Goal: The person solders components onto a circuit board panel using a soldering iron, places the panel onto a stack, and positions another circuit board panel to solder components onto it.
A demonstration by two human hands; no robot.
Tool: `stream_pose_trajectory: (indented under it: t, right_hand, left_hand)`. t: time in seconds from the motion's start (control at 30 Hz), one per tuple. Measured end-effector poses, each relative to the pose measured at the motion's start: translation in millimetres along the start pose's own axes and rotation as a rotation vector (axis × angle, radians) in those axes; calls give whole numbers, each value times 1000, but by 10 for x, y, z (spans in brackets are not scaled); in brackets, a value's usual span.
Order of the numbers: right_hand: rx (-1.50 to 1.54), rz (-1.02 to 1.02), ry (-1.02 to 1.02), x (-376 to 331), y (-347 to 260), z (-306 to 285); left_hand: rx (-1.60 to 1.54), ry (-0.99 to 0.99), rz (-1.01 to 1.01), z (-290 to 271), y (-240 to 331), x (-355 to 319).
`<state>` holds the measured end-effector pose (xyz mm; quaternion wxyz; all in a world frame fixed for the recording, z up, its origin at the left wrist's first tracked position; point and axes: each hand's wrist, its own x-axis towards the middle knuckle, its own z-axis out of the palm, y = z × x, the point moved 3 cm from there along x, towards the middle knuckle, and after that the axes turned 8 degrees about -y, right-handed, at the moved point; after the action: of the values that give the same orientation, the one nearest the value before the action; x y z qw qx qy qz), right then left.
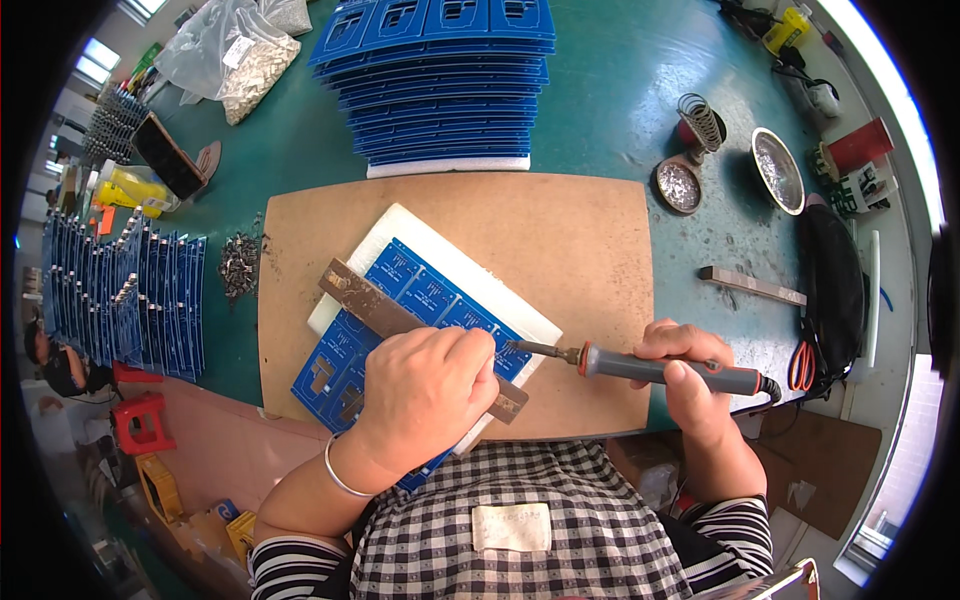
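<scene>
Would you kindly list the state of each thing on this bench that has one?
left hand: pressing a metal bar flat across the blue circuit board panel
right hand: gripping the soldering iron, tip at the board
blue panel stack: piled, untouched
solder dish: open, silvery inside
scissors: closed

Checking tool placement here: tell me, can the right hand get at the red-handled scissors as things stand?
Probably not at once: the right hand is closed around the soldering iron. The scissors lie just right of it, with nothing between.
</scene>
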<state>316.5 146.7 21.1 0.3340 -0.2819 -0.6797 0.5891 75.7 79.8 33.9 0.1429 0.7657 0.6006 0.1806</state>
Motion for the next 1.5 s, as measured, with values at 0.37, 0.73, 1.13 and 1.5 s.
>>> stream_pose_trajectory:
  t: [0.37,0.73,1.13,1.5]
  right_hand:
    - [-31,-5,-23,88,-49,17]
    - [-97,-59,-8,9,-146,-113]
    - [-57,-71,22,-122,-54,-95]
    - [-63,-50,17,-105,-30,-75]
  left_hand:
    - [14,12,6,0,-14,41]
    - [-153,-41,-16,-25,21,-42]
    - [-28,-64,25,22,136,-10]
    - [3,-52,40,40,151,24]
